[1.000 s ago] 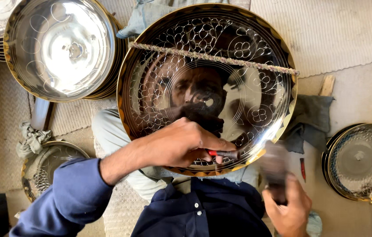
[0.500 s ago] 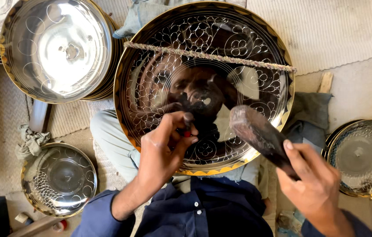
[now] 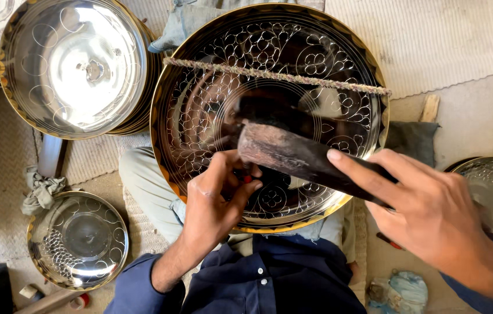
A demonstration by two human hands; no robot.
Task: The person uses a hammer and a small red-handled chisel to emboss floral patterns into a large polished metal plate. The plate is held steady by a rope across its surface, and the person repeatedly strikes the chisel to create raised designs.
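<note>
While the large round engraved metal tray (image 3: 293, 75) rests tilted on the lap, the left hand (image 3: 214, 203) pinches a small red-tipped tool (image 3: 247, 179) against its face. The right hand (image 3: 432, 212) is closed around a dark worn mallet (image 3: 293, 154) just above. Thin, stiff and slippery, the tray is likely best gripped at its gold rim.

A big shiny tray, a dark hammer and a tiny red-tipped tool.

The round metal tray (image 3: 270, 116) rests tilted on the person's lap, with a gold rim and flower patterns cut into it. The worn, dark hammer (image 3: 293, 154) hangs just over its middle. The small tool (image 3: 247, 178) touches the tray's face.
</note>
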